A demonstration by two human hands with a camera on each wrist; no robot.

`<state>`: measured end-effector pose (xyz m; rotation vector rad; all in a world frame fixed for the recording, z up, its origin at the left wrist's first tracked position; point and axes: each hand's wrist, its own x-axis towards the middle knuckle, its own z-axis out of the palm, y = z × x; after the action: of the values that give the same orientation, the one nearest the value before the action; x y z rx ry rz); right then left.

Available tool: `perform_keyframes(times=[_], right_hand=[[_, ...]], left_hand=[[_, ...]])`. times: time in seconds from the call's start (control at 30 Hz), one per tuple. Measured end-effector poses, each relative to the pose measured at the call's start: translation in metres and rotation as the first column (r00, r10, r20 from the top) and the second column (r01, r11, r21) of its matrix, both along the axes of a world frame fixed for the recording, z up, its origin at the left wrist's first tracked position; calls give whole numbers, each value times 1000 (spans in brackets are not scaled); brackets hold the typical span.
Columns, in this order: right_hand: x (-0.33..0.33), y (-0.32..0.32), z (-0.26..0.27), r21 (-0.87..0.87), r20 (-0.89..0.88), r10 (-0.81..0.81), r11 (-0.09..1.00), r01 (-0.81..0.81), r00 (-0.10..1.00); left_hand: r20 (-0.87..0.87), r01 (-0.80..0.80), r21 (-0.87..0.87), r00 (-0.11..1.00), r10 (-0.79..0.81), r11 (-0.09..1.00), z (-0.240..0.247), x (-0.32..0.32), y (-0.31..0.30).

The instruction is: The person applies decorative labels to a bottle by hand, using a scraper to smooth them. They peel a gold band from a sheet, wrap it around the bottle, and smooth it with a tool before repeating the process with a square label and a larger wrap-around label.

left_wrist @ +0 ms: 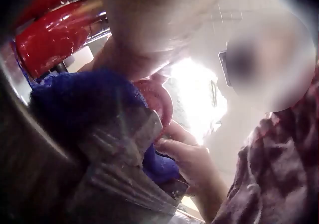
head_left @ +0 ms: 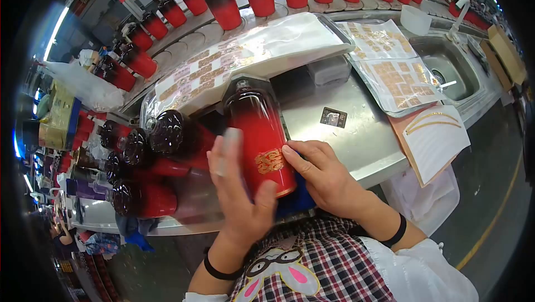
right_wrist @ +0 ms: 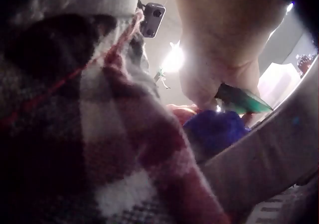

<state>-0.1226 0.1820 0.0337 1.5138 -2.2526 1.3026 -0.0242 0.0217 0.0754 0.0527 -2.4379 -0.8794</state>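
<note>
A glossy red bottle with a blackened shoulder and a gold emblem lies with its neck away from me in the head view. My right hand grips its lower right side, the thumb beside the emblem. My left hand, blurred, reaches along the bottle's left side with fingers extended. Under its base shows a blue cloth, which also appears as blue cloth in the left wrist view. A green flat piece shows against my right hand in the right wrist view; how it is held is hidden.
Several red-and-black bottles crowd the left. Gold emblem sheets and a white sheet of emblems lie beyond. A small dark card rests on the metal table. At the right is a sink; a bottle-lined conveyor curves behind.
</note>
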Motion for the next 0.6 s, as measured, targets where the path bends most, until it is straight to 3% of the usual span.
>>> perform_keyframes(times=[0.03,0.07,0.2,0.37,0.5,0.57,0.6], right_hand=[[0,0,0,-3,9,1,1000,-1,1000],[0,0,0,-4,15,8,1000,-8,1000],[-2,-1,-4,-15,27,25,1000,-24,999],[-4,0,0,-19,-1,21,1000,-21,1000],[-7,4,-3,-199,201,-144,962,184,969],[-8,6,10,-150,198,-154,971,185,968],[-10,3,16,-128,81,-113,984,123,990]], left_hand=[[44,7,-390,999,11,921,7,6,5],[69,57,-441,997,-29,896,3,6,18],[60,-33,-698,993,104,715,-9,8,17],[52,-123,-616,979,196,778,-18,26,1],[56,-124,-538,982,182,834,-22,30,-5],[42,-121,-495,986,163,860,-23,30,-6],[33,-119,-486,988,154,866,-25,29,-7]])
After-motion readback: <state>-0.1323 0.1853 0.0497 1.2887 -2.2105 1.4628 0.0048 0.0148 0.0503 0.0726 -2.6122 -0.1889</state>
